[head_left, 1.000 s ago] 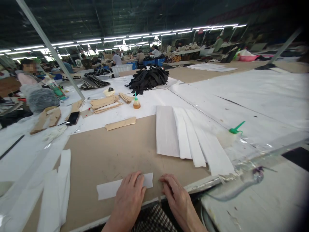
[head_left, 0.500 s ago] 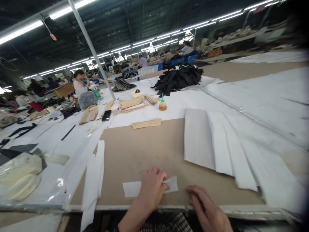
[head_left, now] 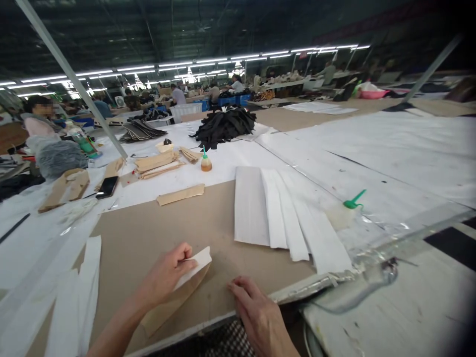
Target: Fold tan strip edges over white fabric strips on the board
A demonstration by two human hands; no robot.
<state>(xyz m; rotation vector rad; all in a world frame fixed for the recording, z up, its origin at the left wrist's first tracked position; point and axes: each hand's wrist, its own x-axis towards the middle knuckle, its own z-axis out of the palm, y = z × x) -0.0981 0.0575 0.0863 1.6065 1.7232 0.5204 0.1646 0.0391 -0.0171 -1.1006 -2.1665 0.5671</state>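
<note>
My left hand (head_left: 173, 272) is closed in a pinch on a paper strip (head_left: 203, 258). The strip is lifted and tilted, with a white face on top and a tan surface showing below it. Part of the strip lies behind my fingers and wrist. To its right, my right hand (head_left: 256, 310) rests low over the front edge of the brown board (head_left: 130, 233). Its fingers are pressed together, thumb close against them; whether anything small is between them is hidden. A tan folded strip (head_left: 181, 194) lies at the board's far edge.
Fanned white sheets (head_left: 253, 208) overlap the board's right side. More white strips (head_left: 87, 287) lie on the left. Behind stand a glue bottle (head_left: 206, 163), stacked tan pieces (head_left: 156, 162), a phone (head_left: 107, 187) and a black strip pile (head_left: 225, 124). A person (head_left: 39, 121) sits at far left.
The white strip lay flat on the board and is now raised in my left hand, its tan side showing. The view has turned right. My right hand stays near the board's front edge.
</note>
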